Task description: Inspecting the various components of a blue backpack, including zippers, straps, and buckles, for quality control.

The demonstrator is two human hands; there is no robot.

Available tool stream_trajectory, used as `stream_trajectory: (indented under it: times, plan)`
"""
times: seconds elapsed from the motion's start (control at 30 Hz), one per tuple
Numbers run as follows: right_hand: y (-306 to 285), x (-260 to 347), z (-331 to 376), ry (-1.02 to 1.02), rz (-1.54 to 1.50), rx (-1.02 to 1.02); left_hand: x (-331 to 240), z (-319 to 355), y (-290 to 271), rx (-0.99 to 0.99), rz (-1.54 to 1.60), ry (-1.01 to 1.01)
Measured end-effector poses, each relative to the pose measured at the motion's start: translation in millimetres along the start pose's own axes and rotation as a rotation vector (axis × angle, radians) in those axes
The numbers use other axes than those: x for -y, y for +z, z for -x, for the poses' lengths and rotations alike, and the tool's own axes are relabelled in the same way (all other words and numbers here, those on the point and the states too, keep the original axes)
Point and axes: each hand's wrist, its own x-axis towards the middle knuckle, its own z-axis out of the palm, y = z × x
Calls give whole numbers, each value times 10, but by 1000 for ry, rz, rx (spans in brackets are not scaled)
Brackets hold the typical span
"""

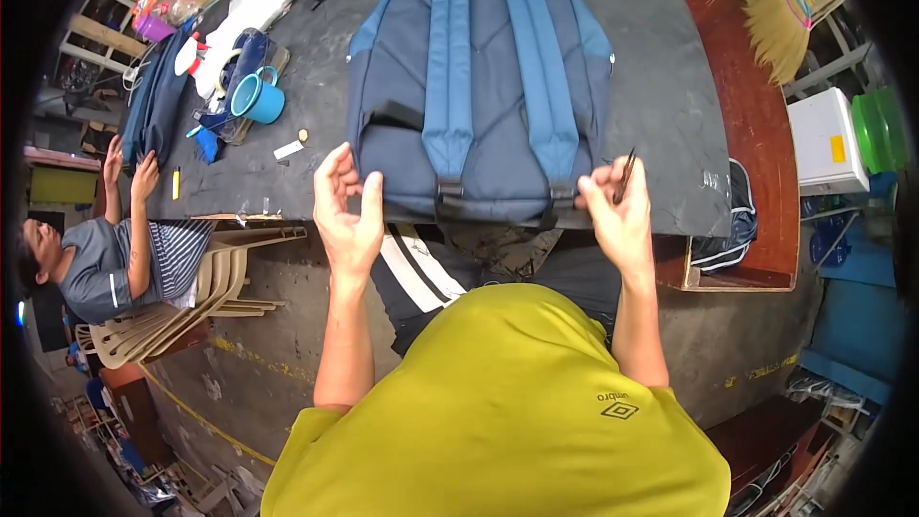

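A blue and navy backpack (493, 158) lies on the dark tabletop with its straps facing up and its bottom edge toward me. My left hand (347, 215) is at its lower left corner, thumb apart from the fingers. The fingertips come up against the bag's side; whether they press on it I cannot tell. At the lower right corner, my right hand (620, 215) has a pair of slim, dark, pointed thread snips (627, 172) in its fingers. Its thumb and forefinger reach the bag's edge by the strap end.
To the left on the table (306, 67) stand a teal mug (258, 99), a spray bottle (190, 56) and a yellow marker (176, 184). A co-worker (105, 258) handles dark fabric there, beside stacked chairs (206, 292). A reddish wooden bench (756, 134) borders the table's right side.
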Motion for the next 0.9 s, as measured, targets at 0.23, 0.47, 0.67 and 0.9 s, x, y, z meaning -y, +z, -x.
stream_trajectory:
  times: [0.23, 0.47, 0.67, 0.9]
  plan:
    - [-93, 144, -403, -64, 135, -70, -318, -20, 205, -38, -321, 427]
    - [3, -25, -264, -18, 91, -22, -815, 156, 799, 231, 62, 432]
    - [-9, 37, -314, -35, 257, -31, -1119, -25, 1195, 454, -364, 496]
    - [203, 382, -196, -122, 330, 48, -794, -54, 848, 377, -345, 410]
